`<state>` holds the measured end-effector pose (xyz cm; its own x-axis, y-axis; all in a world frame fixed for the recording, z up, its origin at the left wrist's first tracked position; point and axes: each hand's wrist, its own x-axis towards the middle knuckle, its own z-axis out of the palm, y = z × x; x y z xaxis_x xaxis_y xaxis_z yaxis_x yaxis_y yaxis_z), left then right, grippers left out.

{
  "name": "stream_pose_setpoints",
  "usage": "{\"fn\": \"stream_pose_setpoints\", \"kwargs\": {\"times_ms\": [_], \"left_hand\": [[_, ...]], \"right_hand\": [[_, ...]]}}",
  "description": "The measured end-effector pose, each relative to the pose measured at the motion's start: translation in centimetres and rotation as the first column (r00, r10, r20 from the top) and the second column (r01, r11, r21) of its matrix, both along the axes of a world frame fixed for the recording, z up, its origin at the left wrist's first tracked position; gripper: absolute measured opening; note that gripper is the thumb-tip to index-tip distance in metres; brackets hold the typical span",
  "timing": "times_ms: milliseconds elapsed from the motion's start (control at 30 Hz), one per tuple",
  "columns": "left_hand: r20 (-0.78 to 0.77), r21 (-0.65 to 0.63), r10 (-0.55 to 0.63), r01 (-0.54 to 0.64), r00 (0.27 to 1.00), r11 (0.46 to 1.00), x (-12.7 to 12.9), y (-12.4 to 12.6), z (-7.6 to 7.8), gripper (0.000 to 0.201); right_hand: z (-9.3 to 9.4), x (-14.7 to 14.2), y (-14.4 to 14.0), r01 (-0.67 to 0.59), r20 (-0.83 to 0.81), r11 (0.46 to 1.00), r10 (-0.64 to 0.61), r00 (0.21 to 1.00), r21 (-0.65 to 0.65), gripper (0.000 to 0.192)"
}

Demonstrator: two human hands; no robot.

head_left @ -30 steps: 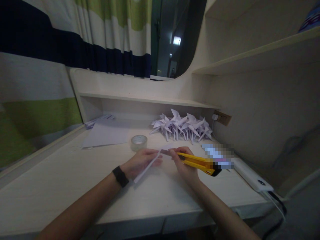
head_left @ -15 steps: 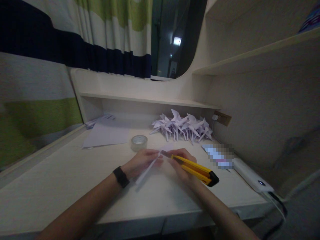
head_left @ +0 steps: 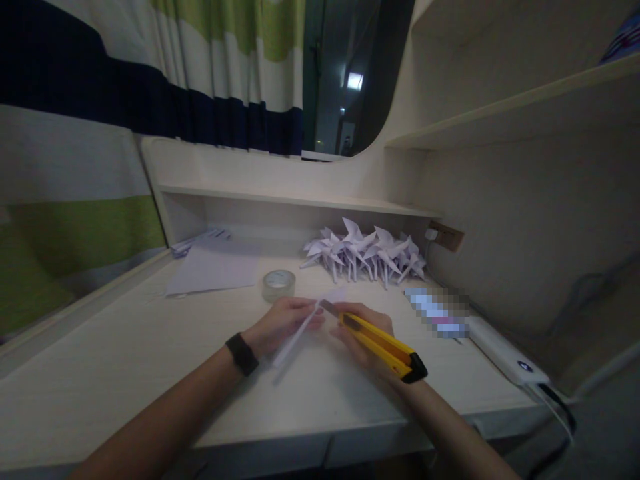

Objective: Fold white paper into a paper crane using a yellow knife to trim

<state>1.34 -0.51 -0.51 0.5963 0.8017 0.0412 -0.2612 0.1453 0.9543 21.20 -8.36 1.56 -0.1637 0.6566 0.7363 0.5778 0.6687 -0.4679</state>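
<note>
My left hand (head_left: 286,323), with a black band on its wrist, is closed around a white folded paper piece (head_left: 295,337) that has a long thin stem slanting down toward me. My right hand (head_left: 363,333) grips a yellow utility knife (head_left: 383,343) with a black end cap. Its bare blade (head_left: 330,307) points left and meets the paper near my left fingertips. Whether the blade has gone into the paper I cannot tell. Just beyond my left hand lies a roll of clear tape (head_left: 279,283).
A cluster of white paper pinwheels (head_left: 365,250) lies at the back of the white desk (head_left: 150,373). Paper sheets (head_left: 215,267) rest at the back left. At the right are a phone with a blurred screen (head_left: 437,313) and a white device with a cable (head_left: 505,350).
The knife's handle has swung slightly down and toward me, and its blade has tilted a little. My left hand and the paper have hardly moved.
</note>
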Motion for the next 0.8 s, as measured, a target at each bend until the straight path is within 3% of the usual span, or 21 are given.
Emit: {"fn": "stream_pose_setpoints", "kwargs": {"times_ms": [400, 667, 800], "left_hand": [[-0.007, 0.086, 0.016, -0.015, 1.000, 0.996, 0.34, 0.30, -0.44, 0.040], [-0.052, 0.138, 0.033, -0.025, 0.998, 0.990, 0.45, -0.09, -0.47, 0.041], [-0.060, 0.127, 0.042, -0.034, 0.997, 0.991, 0.57, -0.19, -0.45, 0.039]], "right_hand": [[-0.73, -0.58, 0.45, -0.034, 0.081, 0.988, 0.022, 0.996, 0.149, 0.035], [-0.82, -0.42, 0.30, 0.051, 0.045, 0.993, -0.056, 0.997, 0.105, 0.029], [-0.81, -0.49, 0.30, 0.036, 0.035, 0.995, -0.040, 0.999, 0.095, 0.028]]}}
